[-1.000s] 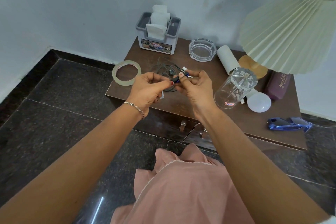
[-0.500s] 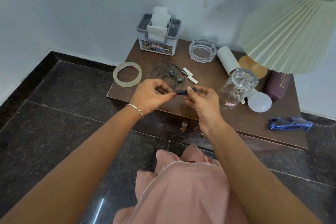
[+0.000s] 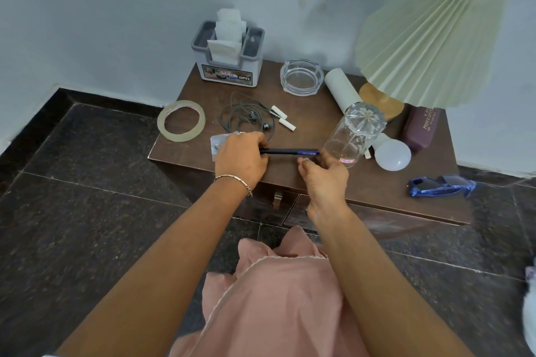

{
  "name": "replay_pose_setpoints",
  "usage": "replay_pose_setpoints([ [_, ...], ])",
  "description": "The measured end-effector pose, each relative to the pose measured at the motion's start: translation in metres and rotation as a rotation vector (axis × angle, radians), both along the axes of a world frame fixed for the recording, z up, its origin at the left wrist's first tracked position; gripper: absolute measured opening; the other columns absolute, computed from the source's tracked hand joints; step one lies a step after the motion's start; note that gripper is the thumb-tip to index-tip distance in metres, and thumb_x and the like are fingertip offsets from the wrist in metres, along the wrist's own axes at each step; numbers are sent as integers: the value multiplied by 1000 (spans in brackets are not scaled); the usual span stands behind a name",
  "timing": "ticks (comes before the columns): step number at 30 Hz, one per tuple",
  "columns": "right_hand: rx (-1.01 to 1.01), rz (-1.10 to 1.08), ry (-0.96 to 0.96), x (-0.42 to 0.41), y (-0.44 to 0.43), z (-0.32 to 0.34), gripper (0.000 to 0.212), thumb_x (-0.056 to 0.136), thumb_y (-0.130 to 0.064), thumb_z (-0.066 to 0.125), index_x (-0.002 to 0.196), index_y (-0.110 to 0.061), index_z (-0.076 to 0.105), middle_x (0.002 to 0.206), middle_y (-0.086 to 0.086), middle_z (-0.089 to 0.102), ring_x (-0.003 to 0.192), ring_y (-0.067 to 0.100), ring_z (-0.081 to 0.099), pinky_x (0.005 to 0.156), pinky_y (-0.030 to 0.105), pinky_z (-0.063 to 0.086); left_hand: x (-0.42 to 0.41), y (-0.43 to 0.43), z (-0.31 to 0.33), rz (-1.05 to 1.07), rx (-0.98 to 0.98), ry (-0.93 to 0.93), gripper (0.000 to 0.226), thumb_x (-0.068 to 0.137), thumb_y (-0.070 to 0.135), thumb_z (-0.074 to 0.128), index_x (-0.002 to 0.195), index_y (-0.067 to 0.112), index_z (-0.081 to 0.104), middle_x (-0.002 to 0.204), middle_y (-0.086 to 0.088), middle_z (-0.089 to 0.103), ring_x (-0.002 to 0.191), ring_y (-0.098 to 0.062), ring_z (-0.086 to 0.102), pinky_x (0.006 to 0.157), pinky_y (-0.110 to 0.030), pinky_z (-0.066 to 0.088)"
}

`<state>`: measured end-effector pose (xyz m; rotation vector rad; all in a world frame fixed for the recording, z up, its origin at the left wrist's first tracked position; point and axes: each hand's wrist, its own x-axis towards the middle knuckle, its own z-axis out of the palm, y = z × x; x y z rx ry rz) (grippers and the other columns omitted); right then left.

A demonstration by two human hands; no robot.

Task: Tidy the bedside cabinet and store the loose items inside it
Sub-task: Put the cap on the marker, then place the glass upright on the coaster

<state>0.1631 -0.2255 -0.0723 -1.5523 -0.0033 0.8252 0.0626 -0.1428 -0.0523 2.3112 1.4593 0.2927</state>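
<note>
A dark blue pen (image 3: 290, 151) lies level above the front of the brown bedside cabinet (image 3: 316, 124), held at both ends. My left hand (image 3: 240, 158) pinches its left end and my right hand (image 3: 323, 175) pinches its right end. Behind the hands lie tangled earphones (image 3: 246, 119), two white chalk pieces (image 3: 282, 117) and a tape roll (image 3: 181, 120) overhanging the left edge. A foil pill strip (image 3: 217, 143) is partly hidden under my left hand. The cabinet's doors with metal handles (image 3: 278, 200) are shut.
A grey tissue holder (image 3: 229, 66), glass ashtray (image 3: 301, 77), white roll (image 3: 339, 90), upturned glass tumbler (image 3: 353, 136), bulb (image 3: 391, 155), maroon case (image 3: 420, 130) and pleated lamp (image 3: 432, 35) crowd the back and right. Blue sunglasses (image 3: 442, 185) sit at the right front edge.
Both hands drew back from the earphones toward the front edge, bringing the pen along. The hands spread apart, so the pen now shows full length between them.
</note>
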Motion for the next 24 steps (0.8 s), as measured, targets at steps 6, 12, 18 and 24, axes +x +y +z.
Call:
replay_pose_setpoints([
  [6,16,-38,68,-2,-1,7,61,87,9,59,143,-3,38,143,5,45,116,12,54,97,30,51,5,-4,-4,-6,61,107,26,86,36,65,110,26,68,110,-1,63,113,-22,52,82,-38,48],
  [12,-23,-57,104,-1,-8,15,43,86,6,56,126,-10,53,117,2,57,96,10,58,84,26,52,9,-3,-5,-10,51,108,35,84,36,68,117,27,65,115,-2,62,115,-22,52,87,-39,49],
  [18,-42,-180,-140,13,-26,27,34,78,-4,65,102,-20,47,105,4,54,90,14,55,83,28,48,42,-9,5,-202,-19,-166,69,69,41,79,130,24,49,124,-3,56,118,-23,50,100,-40,44],
  [24,44,-183,-247,36,-36,34,42,83,-5,56,123,-16,47,123,3,52,96,6,56,83,20,47,102,-21,28,-458,-86,-221,91,64,47,71,143,23,33,138,-8,50,127,-25,46,107,-41,38],
])
